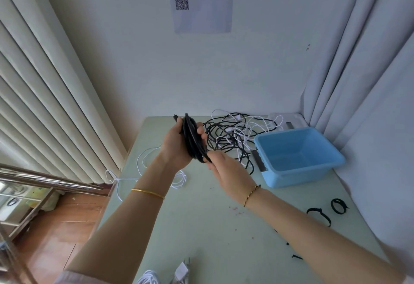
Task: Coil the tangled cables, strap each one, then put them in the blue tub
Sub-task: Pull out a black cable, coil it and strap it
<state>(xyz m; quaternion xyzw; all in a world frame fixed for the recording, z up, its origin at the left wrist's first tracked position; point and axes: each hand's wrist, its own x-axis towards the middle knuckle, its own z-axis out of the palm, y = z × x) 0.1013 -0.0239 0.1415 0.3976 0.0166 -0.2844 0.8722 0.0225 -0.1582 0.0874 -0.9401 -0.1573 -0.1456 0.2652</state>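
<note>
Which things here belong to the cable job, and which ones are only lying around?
Belong to the job:
- black coil, gripped by left hand and right hand
- tangled cables
- white cable
- black straps
- blue tub, nothing in it

Just lying about:
- paper with QR code
- curtains
- white plug; purpose unclear

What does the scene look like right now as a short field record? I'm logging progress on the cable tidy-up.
left hand: grips a coiled black cable, held above the table
right hand: pinches the coil's lower end
tangled pile: black and white cables, uncoiled, on the table beside the tub
blue tub: no cables visible inside
straps: black straps lie loose on the table at the right
white cable: loose loops at the table's left edge
strapped so far: none visible
</note>
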